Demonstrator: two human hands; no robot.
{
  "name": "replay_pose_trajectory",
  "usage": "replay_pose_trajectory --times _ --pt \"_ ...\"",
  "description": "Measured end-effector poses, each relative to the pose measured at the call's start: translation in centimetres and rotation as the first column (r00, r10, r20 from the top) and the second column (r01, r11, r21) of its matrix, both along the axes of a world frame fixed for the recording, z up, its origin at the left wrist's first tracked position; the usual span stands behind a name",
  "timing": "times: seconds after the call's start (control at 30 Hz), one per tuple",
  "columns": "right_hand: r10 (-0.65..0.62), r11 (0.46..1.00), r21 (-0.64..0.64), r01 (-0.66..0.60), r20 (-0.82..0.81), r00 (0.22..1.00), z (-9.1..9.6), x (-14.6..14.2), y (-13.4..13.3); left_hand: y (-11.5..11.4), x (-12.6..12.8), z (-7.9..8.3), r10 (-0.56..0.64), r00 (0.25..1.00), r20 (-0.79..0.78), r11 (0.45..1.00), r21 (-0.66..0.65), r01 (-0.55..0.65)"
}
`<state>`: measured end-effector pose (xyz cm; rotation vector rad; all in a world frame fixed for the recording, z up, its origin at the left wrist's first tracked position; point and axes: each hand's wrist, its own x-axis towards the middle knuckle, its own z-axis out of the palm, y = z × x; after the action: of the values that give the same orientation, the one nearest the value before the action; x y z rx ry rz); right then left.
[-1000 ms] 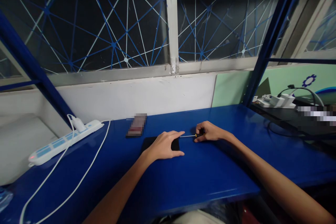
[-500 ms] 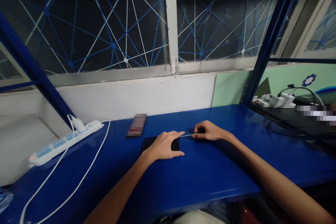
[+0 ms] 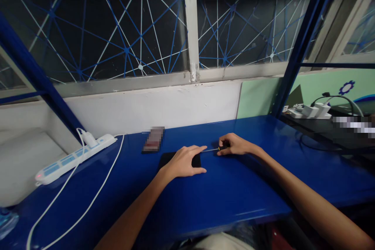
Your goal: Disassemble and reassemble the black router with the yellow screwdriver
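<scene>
A flat black box-like object [image 3: 197, 161] lies on the blue table, partly covered by my left hand [image 3: 184, 162]. The fingers of that hand reach along its far side and the thumb along its near side, holding it between them. My right hand [image 3: 231, 144] is closed around the dark handle of a small screwdriver [image 3: 211, 150], which has a yellow band near the shaft. The thin metal shaft points left to the right end of the black object, by my left fingertips. Whether the tip touches it I cannot tell.
Behind the black object lies a phone-like item [image 3: 154, 139], blurred out. A white power strip [image 3: 77, 159] with a lit red light and a plug stands at left, its white cable [image 3: 96, 199] looping forward. Chargers [image 3: 315, 110] sit at far right. Blue posts [image 3: 301, 43] flank the table [image 3: 228, 199].
My right hand has shifted slightly to the right with the screwdriver, and more of its yellow band shows. My left hand stays on the black object. The view has moved very slightly.
</scene>
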<state>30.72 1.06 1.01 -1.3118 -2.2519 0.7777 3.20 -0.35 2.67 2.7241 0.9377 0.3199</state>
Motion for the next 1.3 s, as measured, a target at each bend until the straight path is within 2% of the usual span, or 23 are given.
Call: replay_pose_trajectory --times 0.17,0.47,0.7,1.0,1.3 --pt "0.014 1.000 0.028 -0.014 0.011 1.000 -0.3 -0.2 0.1 0.1 0.0 -0.2 -0.001 1.000 0.002 1.000 0.003 0.001" --pt "0.036 0.998 0.058 -0.035 -0.016 0.999 0.8 -0.3 -0.7 0.0 0.0 0.0 0.006 1.000 -0.005 1.000 -0.005 -0.006" --pt "0.015 0.999 0.028 -0.017 0.079 0.997 0.4 0.2 0.0 0.0 -0.1 0.0 0.004 1.000 -0.004 1.000 -0.001 -0.004" --pt "0.002 1.000 -0.005 -0.002 -0.014 1.000 0.4 -0.3 -0.4 0.0 0.0 0.0 0.001 1.000 -0.004 1.000 -0.001 -0.001" --pt "0.020 0.999 0.034 -0.020 -0.009 1.000 0.5 -0.5 -0.5 0.1 -0.1 -0.1 -0.003 1.000 -0.006 1.000 -0.003 0.003"
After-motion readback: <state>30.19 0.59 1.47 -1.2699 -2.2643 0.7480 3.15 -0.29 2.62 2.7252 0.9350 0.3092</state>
